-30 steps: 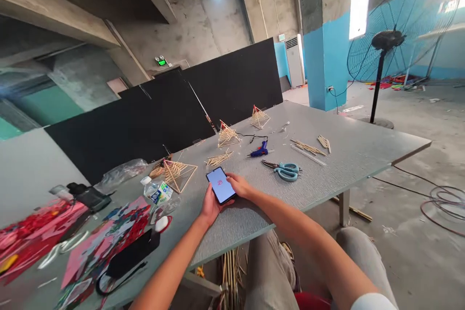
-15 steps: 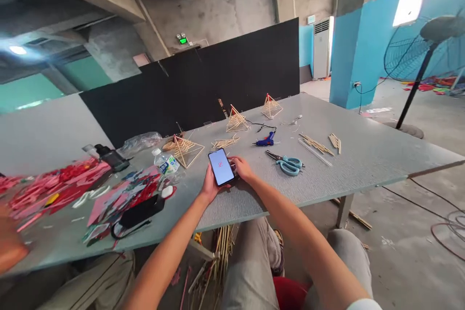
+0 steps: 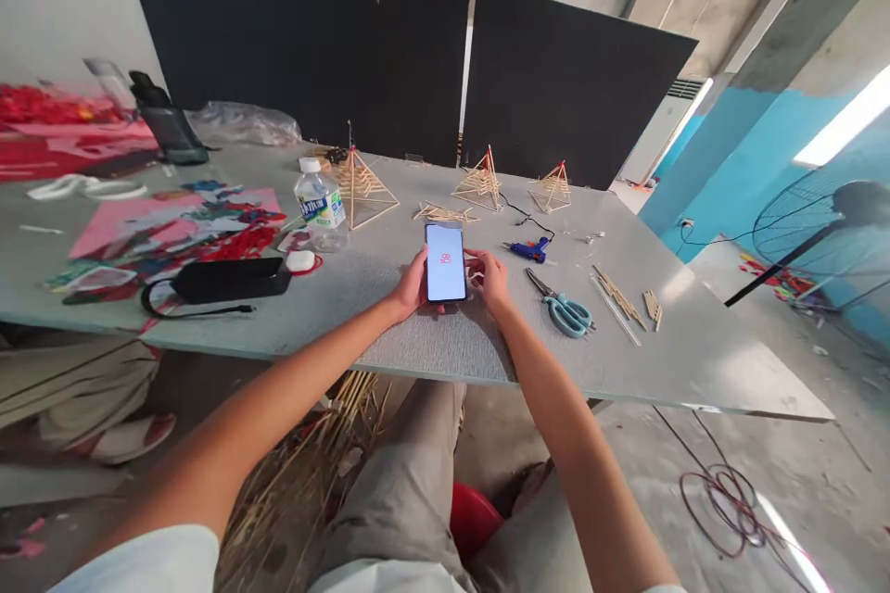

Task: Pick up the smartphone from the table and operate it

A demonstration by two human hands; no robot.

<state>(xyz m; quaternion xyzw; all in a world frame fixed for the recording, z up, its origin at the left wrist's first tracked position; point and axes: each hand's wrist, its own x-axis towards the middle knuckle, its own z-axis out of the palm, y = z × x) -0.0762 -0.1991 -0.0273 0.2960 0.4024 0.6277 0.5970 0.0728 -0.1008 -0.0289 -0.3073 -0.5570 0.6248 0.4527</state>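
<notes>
A smartphone [image 3: 446, 261] with a lit white screen and a red mark sits upright above the grey table [image 3: 431, 352], held from both sides. My left hand [image 3: 412, 290] grips its left edge and my right hand [image 3: 490, 281] grips its right edge. Just right of my right hand lie teal-handled scissors [image 3: 565, 309] and a blue glue gun [image 3: 529, 249]. Three stick pyramids stand behind the phone: one at the left [image 3: 362, 187], one in the middle [image 3: 481, 182], one at the right [image 3: 553, 189]. Loose sticks [image 3: 616, 296] lie further right.
A water bottle [image 3: 319, 204], a black pouch [image 3: 226, 280] and coloured paper scraps [image 3: 173, 224] fill the table's left part. Black boards [image 3: 570, 83] stand behind the table. Bamboo sticks [image 3: 312, 463] lie under it, cables [image 3: 723, 496] on the floor, a fan [image 3: 834, 222] at right.
The view has swung downward and left. Both hands keep their hold on the phone, which now stands straighter in the picture; the table objects have not moved.
</notes>
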